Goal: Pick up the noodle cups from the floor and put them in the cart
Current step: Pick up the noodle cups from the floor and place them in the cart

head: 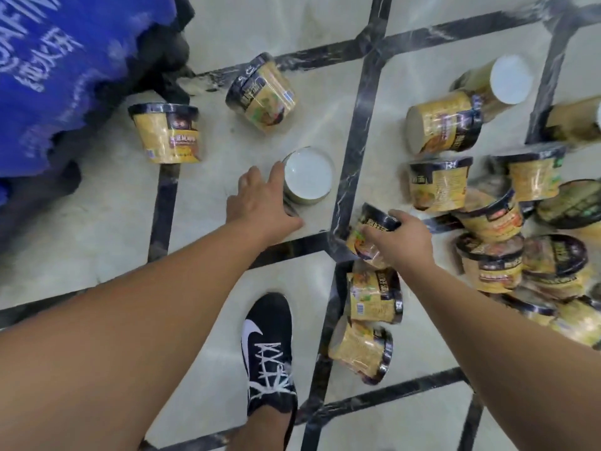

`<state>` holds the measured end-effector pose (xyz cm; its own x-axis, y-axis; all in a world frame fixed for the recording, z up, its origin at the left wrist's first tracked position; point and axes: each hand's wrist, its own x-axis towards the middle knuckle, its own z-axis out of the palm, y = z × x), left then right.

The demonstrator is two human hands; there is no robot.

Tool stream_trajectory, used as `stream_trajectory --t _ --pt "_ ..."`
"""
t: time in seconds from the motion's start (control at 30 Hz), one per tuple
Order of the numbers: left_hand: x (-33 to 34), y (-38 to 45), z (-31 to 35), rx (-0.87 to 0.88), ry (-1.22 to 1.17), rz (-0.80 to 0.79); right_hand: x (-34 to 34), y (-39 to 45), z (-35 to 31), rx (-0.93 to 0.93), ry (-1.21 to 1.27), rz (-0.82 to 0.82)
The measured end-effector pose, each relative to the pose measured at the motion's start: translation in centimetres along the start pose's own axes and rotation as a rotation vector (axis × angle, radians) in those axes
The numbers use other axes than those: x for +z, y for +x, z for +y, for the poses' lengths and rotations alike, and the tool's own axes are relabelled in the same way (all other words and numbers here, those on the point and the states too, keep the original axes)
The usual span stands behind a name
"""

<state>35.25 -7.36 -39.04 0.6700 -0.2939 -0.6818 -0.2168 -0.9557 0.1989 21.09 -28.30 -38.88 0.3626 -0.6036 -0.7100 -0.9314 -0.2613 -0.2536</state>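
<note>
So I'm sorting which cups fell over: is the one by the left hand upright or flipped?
Flipped. The cup stands upside down: its plain white base faces the camera. The left hand touches its side.

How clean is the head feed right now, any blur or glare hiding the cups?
Head view: wide-angle bending of the floor lines; motion blur smears the cup pile at right; glare whitens the upturned cup base by the left hand; right hand and its cup readable.
</note>
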Motion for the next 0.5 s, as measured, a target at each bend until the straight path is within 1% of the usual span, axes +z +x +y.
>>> stream_trajectory --t 0.1,0.23,0.37,0.5 --pt "1.0 0.7 0.2 -0.028 -0.017 0.000 -1.0 -0.9 0.3 -0.035 0.019 -0.031" --pt "-0.6 -1.8 -0.6 -0.048 -0.029 -0.046 -3.8 -4.2 -0.3 -0.150 -0.024 -0.034" --pt "-5.5 -10.4 -2.5 -0.011 -0.070 0.005 -8.1 -11.3 -2.6 -0.310 -0.051 -0.085" --pt "-11.8 -23.3 -4.1 -0.048 -0.216 0.157 -12.2 -21.0 -5.6 -0.517 -0.094 -0.159"
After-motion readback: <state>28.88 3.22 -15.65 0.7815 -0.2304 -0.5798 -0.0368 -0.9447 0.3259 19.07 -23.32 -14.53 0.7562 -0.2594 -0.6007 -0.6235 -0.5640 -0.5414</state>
